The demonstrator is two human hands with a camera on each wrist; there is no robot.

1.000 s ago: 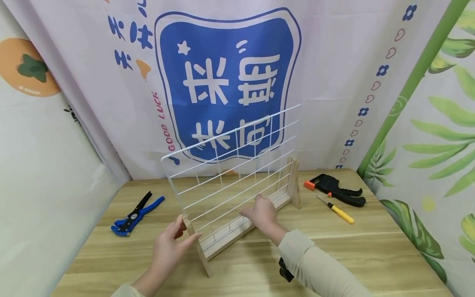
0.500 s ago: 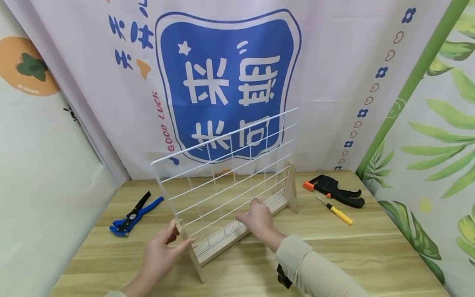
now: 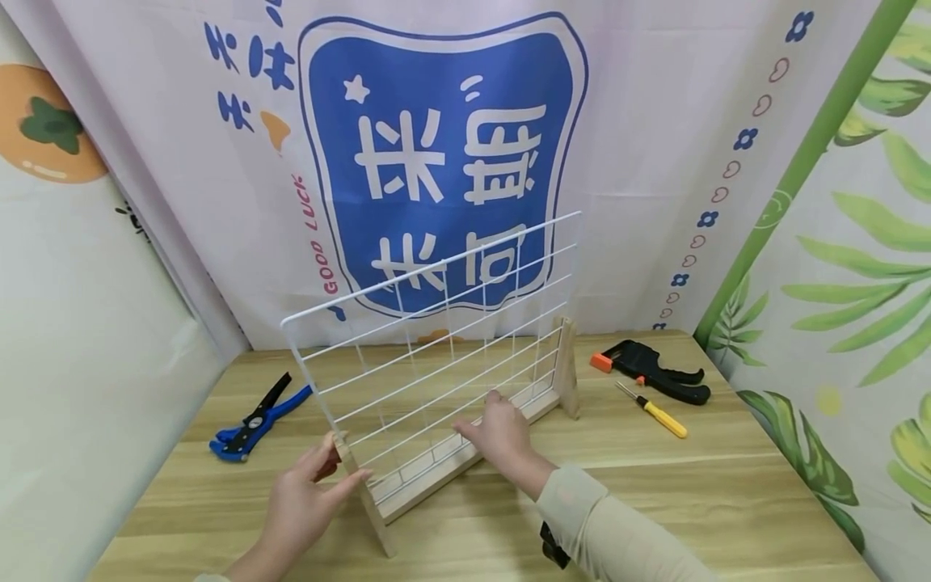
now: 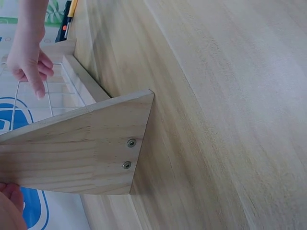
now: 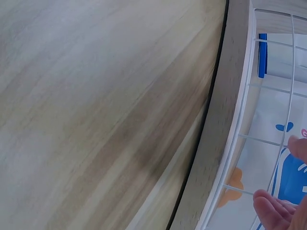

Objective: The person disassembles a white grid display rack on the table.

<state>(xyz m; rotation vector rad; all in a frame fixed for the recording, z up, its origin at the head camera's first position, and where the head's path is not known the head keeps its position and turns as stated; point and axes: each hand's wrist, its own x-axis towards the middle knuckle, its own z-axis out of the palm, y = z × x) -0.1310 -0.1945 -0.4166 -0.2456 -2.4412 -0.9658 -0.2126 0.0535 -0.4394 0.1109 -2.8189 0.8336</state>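
A white wire grid [image 3: 444,263] stands upright in a wooden frame, set at a slant across the table. The frame has a base board [image 3: 436,482], a near left side panel [image 3: 372,513] and a far right side panel [image 3: 566,368]. My left hand [image 3: 301,493] grips the near panel's edges between thumb and fingers. Low on the grid, my right hand [image 3: 502,432] pinches the wires, thumb on one side and fingers curled. The left wrist view shows two screw heads [image 4: 131,143] in the near panel's outer face.
Blue-and-black pliers [image 3: 254,424] lie at the left of the wooden table [image 3: 727,501]. To the right are a black clamp [image 3: 658,372] with orange parts and a yellow screwdriver [image 3: 663,418]. A black object [image 3: 554,546] is partly hidden under the right sleeve. A printed curtain hangs behind.
The grid and its wooden frame have shifted left and slightly toward me, both hands moving along with them and keeping their hold.
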